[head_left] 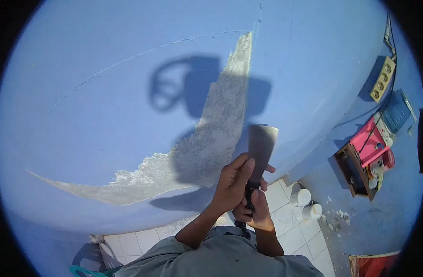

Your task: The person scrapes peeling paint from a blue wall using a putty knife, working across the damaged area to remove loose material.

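I hold a putty knife (261, 147) upright in front of me, its wide metal blade pointing up and its handle black. My right hand (259, 211) is closed around the black handle. Higher up, my left hand (230, 184) grips the lower part of the blade, with the thumb lying along its face. Fingertips show past the blade's right edge. Behind the knife is a blue wall (128, 115) with a bare grey patch (220, 115) where the paint is gone, ragged along its left and upper side. The blade appears apart from the wall.
A power strip (383, 79) hangs on the right-hand wall above a wooden shelf (354, 171) holding pink and blue items. Two white tubs (301, 197) stand on the tiled floor (290, 231) near paint flakes. A red item (377, 265) lies lower right. Shadows fall across the patch.
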The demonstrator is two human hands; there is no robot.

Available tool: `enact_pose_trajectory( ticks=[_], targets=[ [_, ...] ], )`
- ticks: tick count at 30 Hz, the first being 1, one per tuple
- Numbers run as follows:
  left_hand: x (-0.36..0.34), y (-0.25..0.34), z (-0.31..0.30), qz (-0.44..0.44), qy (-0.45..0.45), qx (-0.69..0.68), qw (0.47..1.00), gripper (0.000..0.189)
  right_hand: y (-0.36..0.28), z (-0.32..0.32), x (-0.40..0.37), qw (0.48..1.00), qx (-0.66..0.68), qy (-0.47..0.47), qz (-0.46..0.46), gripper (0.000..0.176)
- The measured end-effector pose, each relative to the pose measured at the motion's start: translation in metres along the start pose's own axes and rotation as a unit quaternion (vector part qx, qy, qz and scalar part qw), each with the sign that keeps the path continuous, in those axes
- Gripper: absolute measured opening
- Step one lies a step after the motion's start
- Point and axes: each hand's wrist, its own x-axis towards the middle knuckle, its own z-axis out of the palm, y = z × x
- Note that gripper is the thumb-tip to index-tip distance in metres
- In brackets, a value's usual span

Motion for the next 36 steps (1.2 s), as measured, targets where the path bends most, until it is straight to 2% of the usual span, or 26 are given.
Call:
enact_pose_trajectory(
  ticks=[1, 2, 3, 5, 7, 8, 10, 11, 15, 17, 18, 19, 20, 21, 24, 26, 29, 31, 36],
  targets=[
    [-0.003, -0.005, 0.002, 0.007, 0.026, -0.038, 0.999, 0.033, 0.004, -0.003, -0.001, 1.0, 0.002, 0.008, -0.003, 0.033],
    [-0.007, -0.007, 0.001, 0.0, 0.024, -0.042, 0.999, 0.033, 0.007, -0.004, -0.001, 0.999, 0.04, 0.011, 0.025, 0.041],
    [-0.009, -0.007, -0.002, -0.023, -0.009, -0.047, 0.999, 0.034, 0.008, -0.002, 0.001, 0.995, 0.079, 0.013, 0.051, 0.049],
    [-0.011, -0.007, -0.008, -0.049, -0.043, -0.055, 0.996, 0.036, 0.008, 0.002, 0.0, 0.998, 0.049, 0.016, 0.043, 0.05],
    [-0.014, -0.008, -0.012, -0.053, -0.039, -0.054, 0.996, 0.04, 0.014, 0.0, -0.002, 0.995, -0.014, 0.073, 0.073, 0.045],
    [-0.016, -0.006, -0.012, -0.054, -0.036, -0.054, 0.996, 0.04, 0.009, 0.01, -0.001, 0.994, 0.007, 0.095, 0.061, 0.033],
    [-0.017, -0.002, -0.01, -0.025, 0.025, 0.048, 0.998, 0.039, 0.014, 0.01, -0.001, 0.995, -0.029, 0.095, 0.031, 0.031],
    [-0.017, -0.002, -0.01, -0.021, 0.032, 0.049, 0.998, 0.039, 0.016, 0.01, -0.001, 0.993, -0.063, 0.096, 0.0, 0.029],
    [-0.017, -0.004, -0.011, -0.021, 0.044, 0.04, 0.998, 0.033, 0.013, 0.009, 0.0, 0.995, -0.059, 0.085, 0.009, 0.027],
    [-0.017, -0.005, -0.01, -0.026, 0.042, 0.045, 0.998, 0.031, 0.01, 0.016, 0.0, 0.99, -0.047, 0.13, 0.023, 0.027],
    [-0.02, -0.004, -0.008, 0.02, 0.045, 0.05, 0.998, 0.032, 0.009, 0.016, 0.002, 0.99, -0.048, 0.127, 0.026, 0.027],
    [-0.022, -0.002, -0.008, 0.067, 0.049, 0.057, 0.995, 0.032, 0.009, 0.016, 0.004, 0.979, -0.175, 0.097, -0.039, 0.027],
    [-0.024, 0.003, -0.007, 0.07, 0.056, 0.059, 0.994, 0.032, 0.008, 0.016, 0.005, 0.947, -0.297, 0.063, -0.105, 0.027],
    [-0.025, 0.009, -0.007, 0.057, 0.062, 0.058, 0.995, 0.034, 0.007, 0.016, 0.006, 0.948, -0.296, 0.058, -0.101, 0.027],
    [-0.023, 0.019, -0.019, 0.032, 0.07, 0.058, 0.995, 0.038, 0.004, 0.013, 0.013, 0.989, -0.131, -0.014, 0.062, 0.033],
    [-0.02, 0.021, -0.022, 0.025, 0.069, 0.059, 0.996, 0.04, -0.001, 0.028, 0.019, 0.99, -0.126, -0.009, 0.068, 0.031],
    [-0.025, 0.025, -0.02, 0.073, 0.065, 0.008, 0.995, 0.044, -0.01, 0.046, 0.016, 0.989, -0.13, -0.001, 0.073, 0.033],
    [-0.027, 0.027, -0.015, 0.028, 0.039, -0.103, 0.994, 0.045, -0.015, 0.049, 0.01, 0.987, -0.128, -0.012, 0.097, 0.032],
    [-0.016, 0.036, -0.009, 0.014, 0.088, -0.088, 0.992, 0.045, -0.026, 0.054, 0.018, 0.985, -0.109, 0.028, 0.127, 0.037]
  ],
)
